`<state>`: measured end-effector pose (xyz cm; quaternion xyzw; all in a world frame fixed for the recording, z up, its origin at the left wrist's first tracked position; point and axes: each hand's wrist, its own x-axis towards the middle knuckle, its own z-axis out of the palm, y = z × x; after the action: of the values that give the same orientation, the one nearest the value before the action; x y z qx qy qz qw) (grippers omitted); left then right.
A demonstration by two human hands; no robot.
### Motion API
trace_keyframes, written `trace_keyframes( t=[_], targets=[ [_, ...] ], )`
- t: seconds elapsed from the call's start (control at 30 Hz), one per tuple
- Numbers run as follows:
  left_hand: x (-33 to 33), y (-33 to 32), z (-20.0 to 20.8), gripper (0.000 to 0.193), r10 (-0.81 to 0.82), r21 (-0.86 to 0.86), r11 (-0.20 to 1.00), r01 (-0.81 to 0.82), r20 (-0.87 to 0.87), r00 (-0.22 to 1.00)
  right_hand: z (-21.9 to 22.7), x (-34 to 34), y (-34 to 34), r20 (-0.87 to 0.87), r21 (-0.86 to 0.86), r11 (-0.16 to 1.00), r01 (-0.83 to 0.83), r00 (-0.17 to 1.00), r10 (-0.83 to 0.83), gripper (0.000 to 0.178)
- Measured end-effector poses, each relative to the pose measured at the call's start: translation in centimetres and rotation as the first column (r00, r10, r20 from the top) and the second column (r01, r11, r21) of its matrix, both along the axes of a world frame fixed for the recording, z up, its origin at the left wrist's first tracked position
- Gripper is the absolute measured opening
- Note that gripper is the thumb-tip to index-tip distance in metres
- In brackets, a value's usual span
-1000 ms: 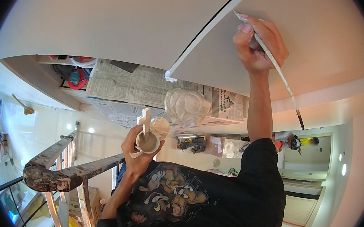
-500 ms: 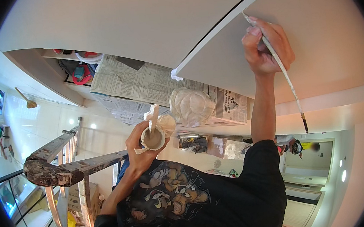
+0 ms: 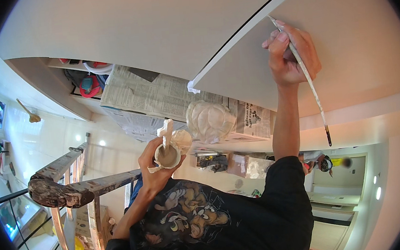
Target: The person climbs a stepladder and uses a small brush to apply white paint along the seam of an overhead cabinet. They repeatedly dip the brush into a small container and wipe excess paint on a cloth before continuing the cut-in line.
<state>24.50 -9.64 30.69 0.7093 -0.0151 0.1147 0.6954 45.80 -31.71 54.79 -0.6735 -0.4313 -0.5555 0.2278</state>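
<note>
A long, thin paintbrush (image 3: 311, 83) is pinched in my right hand (image 3: 294, 52), which is raised at the upper right. Its pale tip meets or nearly meets the beige panel (image 3: 345, 41) beside a white edge strip (image 3: 240, 40); whether it touches, I cannot tell. The dark end of its handle hangs downward. Lower and left of centre, my left hand (image 3: 151, 169) is wrapped round a small cup (image 3: 168, 156) of greyish paint. A white-crusted flat stick (image 3: 166, 131) stands up out of the cup, and a pale crumpled cloth or paper (image 3: 181, 141) is against its side.
A paint-spattered ladder (image 3: 63, 189) stands at left. Newspaper (image 3: 159, 90) covers a surface below the panel, with a clear plastic-wrapped bundle (image 3: 209, 119) on it. Shelves with bags (image 3: 89, 84) are at upper left. Another person (image 3: 324, 163) is far off at right.
The brush tip has shifted slightly down and right along the strip, while the handle end swung a little left. My left hand keeps its hold on the cup.
</note>
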Motion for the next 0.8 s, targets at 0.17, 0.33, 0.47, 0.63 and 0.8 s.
trace_keyframes(
  t=[0.17, 0.33, 0.47, 0.63, 0.8],
  targets=[
    [-0.28, 0.36, 0.16, 0.059, -0.024, 0.004, 1.000, 0.024, -0.035, 0.999, 0.16, 0.12, 0.22, -0.039, 0.040, 0.995, -0.093, 0.995, 0.094, 0.023],
    [-0.39, 0.37, -0.06, 0.059, -0.024, 0.013, 1.000, 0.025, -0.052, 0.998, 0.05, 0.19, 0.08, -0.032, 0.044, 0.995, -0.092, 0.995, 0.093, 0.022],
    [-0.30, 0.23, -0.35, 0.064, 0.007, 0.037, 0.999, -0.006, -0.010, 1.000, 0.17, 0.02, -0.42, -0.016, -0.060, 0.998, -0.006, 1.000, 0.005, 0.025],
    [-0.36, 0.19, -0.39, 0.064, -0.011, 0.027, 1.000, 0.012, -0.037, 0.999, 0.09, 0.19, -0.13, -0.043, 0.022, 0.996, -0.092, 0.995, 0.093, 0.024],
    [-0.31, 0.03, -0.46, 0.064, 0.004, 0.012, 1.000, -0.004, 0.004, 1.000, 0.17, 0.00, -0.11, -0.034, -0.014, 0.999, -0.047, 0.998, 0.046, 0.024]
  ],
)
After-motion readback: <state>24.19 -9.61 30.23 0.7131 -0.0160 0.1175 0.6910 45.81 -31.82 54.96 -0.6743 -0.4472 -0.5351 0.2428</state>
